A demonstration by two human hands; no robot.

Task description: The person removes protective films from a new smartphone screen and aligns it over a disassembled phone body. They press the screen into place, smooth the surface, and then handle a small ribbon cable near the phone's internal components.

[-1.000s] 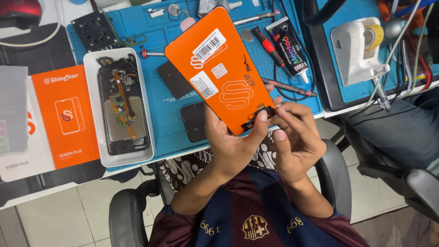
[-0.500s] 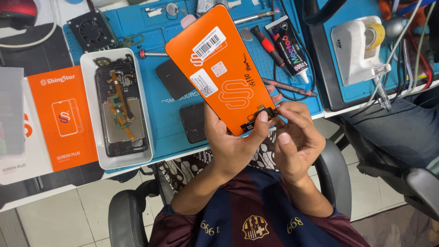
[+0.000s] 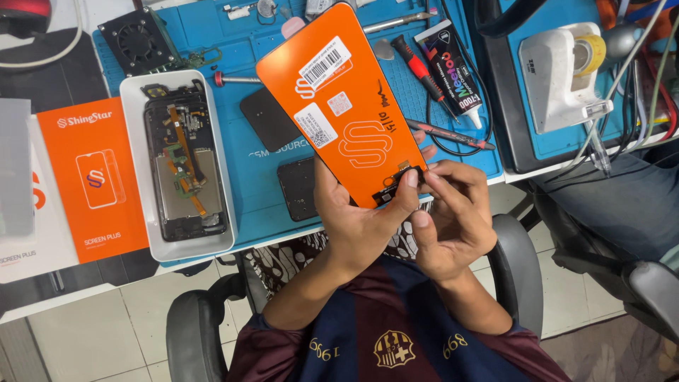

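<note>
Unmoved: flat orange screen panel [image 3: 346,113], 2 stickers.

An orange screen panel [image 3: 339,106] with white stickers is held tilted over the blue mat. At far left on the bench lies an orange box [image 3: 92,184], beside a white box [image 3: 28,240]. A black glue tube [image 3: 453,67] lies upper right.

Both my forearms rise from my lap and meet at the near end of the orange panel [image 3: 344,106]. My left hand [image 3: 361,216] cups that end from below, thumb pressed on its near corner. My right hand [image 3: 453,219] sits just right of it, fingers curled, fingertips [image 3: 433,174] pinching at the same corner.
</note>
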